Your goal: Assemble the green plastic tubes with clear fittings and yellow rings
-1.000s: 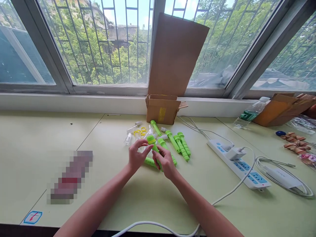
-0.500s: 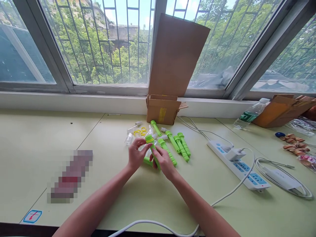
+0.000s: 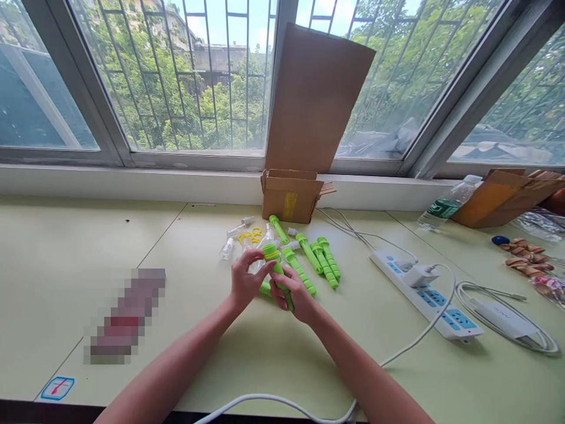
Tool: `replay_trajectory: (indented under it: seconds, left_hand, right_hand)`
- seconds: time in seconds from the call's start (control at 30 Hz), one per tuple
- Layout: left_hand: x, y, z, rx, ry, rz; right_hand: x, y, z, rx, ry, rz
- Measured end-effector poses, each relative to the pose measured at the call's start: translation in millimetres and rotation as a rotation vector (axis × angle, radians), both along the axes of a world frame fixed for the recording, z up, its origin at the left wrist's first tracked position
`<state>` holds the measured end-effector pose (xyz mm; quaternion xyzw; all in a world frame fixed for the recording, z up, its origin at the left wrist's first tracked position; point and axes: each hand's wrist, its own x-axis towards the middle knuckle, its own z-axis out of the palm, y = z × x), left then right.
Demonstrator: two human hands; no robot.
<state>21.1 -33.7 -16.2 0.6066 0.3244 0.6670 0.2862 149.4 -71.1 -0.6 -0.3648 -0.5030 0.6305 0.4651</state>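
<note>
Both my hands are closed round one green ribbed plastic tube (image 3: 271,249), tilted with its capped-looking end up and away from me. My right hand (image 3: 299,295) wraps its lower part. My left hand (image 3: 245,279) pinches near the upper end, where a yellow ring (image 3: 273,257) sits around the tube. Just beyond lie several more green tubes (image 3: 324,266), some spirally ribbed. Loose yellow rings (image 3: 256,233) and clear plastic pieces (image 3: 226,249) are scattered behind my left hand; my fingers partly cover some of them.
An open cardboard box (image 3: 286,197) stands against the window sill. To the right are a white power strip (image 3: 426,294) with plugged-in cords, a coiled cable (image 3: 507,318), a water bottle (image 3: 450,203) and another box (image 3: 503,197). A white cable crosses the front edge.
The green tube has shifted slightly right and tilted in my hands. A clear piece by my left hand has moved a little left. Both hands keep their hold.
</note>
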Motion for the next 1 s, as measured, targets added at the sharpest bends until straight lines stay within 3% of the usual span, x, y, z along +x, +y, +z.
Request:
replay_trajectory:
  seconds: [0.13,0.27,0.77,1.0]
  left_hand:
    - [0.3,-1.0,0.2,-0.034,-0.016,-0.01]
    - [0.4,-1.8,0.4,-0.066,-0.023,-0.028]
    - [0.6,-2.2,1.3,-0.125,-0.022,-0.032]
    - [-3.5,-3.8,-0.6,-0.128,0.158,-0.049]
  right_hand:
    - [2.1,-1.2,1.3,-0.182,0.225,0.159]
    - [4.2,-0.6,1.0,-0.262,0.305,0.218]
    - [6.4,0.2,-0.8,-0.279,0.296,0.216]
    - [4.8,0.0,1.3,-0.218,0.274,0.243]
